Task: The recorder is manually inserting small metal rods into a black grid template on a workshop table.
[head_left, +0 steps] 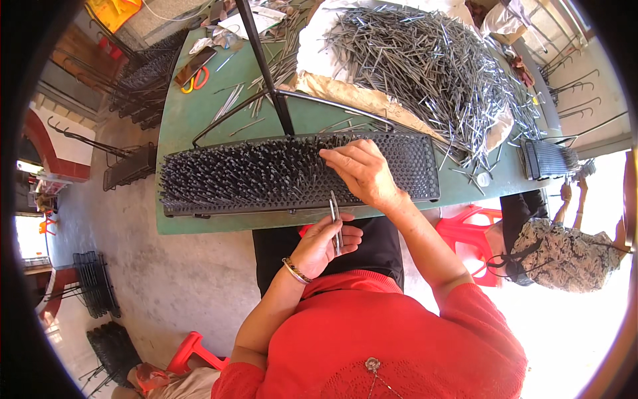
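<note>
A long black perforated rack lies along the near edge of the table. Thin dark metal rods stand packed in its holes from the left end to about the middle, while the right part shows bare holes. My left hand, palm up below the rack's front edge, is closed on a few thin metal rods that point upward. Over the rack, at the border between filled and bare holes, my right hand has its fingers pinched together. What its fingertips hold, if anything, cannot be made out.
A heap of loose metal rods lies on sheeting across the green table. Black frame bars rise behind the rack. Orange-handled scissors lie far left. At right, another person works by a rack and red stool.
</note>
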`<state>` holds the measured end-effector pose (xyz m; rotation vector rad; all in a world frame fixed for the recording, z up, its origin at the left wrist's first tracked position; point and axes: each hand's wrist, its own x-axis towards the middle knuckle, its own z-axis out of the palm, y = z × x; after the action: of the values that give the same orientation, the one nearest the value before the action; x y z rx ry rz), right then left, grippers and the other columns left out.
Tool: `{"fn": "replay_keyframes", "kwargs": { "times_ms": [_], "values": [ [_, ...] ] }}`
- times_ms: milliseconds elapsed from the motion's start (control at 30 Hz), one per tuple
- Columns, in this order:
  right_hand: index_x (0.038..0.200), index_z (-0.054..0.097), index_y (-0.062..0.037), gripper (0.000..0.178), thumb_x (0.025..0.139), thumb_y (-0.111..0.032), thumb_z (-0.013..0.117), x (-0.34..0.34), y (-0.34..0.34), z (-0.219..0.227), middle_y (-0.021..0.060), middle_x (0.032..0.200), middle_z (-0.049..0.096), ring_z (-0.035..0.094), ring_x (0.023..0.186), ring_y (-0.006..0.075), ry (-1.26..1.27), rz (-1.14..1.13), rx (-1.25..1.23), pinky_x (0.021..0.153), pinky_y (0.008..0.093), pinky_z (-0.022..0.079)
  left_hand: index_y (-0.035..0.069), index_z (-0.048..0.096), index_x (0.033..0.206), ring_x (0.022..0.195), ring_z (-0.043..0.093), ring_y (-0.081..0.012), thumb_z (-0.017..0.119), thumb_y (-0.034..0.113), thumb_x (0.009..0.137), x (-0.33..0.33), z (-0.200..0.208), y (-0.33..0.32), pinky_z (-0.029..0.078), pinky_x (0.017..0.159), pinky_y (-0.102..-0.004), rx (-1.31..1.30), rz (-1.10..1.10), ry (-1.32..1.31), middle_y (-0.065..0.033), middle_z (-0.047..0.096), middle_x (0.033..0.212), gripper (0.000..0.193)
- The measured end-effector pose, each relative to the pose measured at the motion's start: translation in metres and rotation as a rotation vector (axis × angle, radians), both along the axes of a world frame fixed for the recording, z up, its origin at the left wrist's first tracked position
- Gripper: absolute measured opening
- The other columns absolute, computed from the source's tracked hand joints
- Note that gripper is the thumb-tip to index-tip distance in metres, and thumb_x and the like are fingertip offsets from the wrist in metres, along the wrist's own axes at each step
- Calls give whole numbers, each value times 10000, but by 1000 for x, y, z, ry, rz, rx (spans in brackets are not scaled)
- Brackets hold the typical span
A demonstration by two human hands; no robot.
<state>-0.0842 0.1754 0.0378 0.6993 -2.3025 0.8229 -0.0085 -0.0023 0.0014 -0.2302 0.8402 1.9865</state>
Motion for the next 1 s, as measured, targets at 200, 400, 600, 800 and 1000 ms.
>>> {"fn": "replay_keyframes", "kwargs": {
  "times_ms": [200, 400, 600, 800, 1000],
  "values": [
    [1036, 655, -35, 285, 752, -41, 672, 7, -4, 0, 69, 876, 632, 566, 767, 230, 37, -66, -14, 707, 346, 448, 32, 485, 1228, 955, 633, -224, 424, 235, 991, 1, 7, 0, 529, 823, -375, -8, 2, 26, -139, 632, 1042, 318],
    [1020, 655, -28, 272, 749, -36, 679, 3, -8, -4, 66, 870, 619, 558, 753, 232, 60, -90, -35, 701, 348, 442, 34, 451, 1275, 966, 632, -236, 413, 244, 996, -3, 16, 1, 537, 818, -386, -20, -31, 23, -150, 624, 1062, 351],
    [1011, 660, -44, 267, 748, -71, 698, 5, -9, 0, 66, 878, 611, 559, 758, 239, 39, -81, 29, 709, 351, 441, 14, 442, 1280, 975, 629, -245, 407, 223, 996, -2, 11, 2, 530, 837, -384, -7, 31, 17, -168, 615, 1084, 354],
    [981, 678, -32, 240, 760, -114, 726, 30, -6, 18, 103, 884, 631, 598, 752, 249, -124, -94, -148, 657, 330, 473, -14, 451, 1257, 991, 624, -244, 394, 175, 994, 0, 12, -4, 518, 859, -372, 29, 30, 134, -185, 608, 1105, 328],
    [860, 662, 29, 189, 819, -151, 704, 50, 3, 17, 68, 715, 649, 581, 641, 93, -1076, 193, -526, 564, 268, 468, -13, 455, 1247, 1017, 615, -237, 397, 175, 996, -3, 22, -3, 507, 870, -349, 38, -39, 319, -167, 604, 1125, 319]
  ]
}}
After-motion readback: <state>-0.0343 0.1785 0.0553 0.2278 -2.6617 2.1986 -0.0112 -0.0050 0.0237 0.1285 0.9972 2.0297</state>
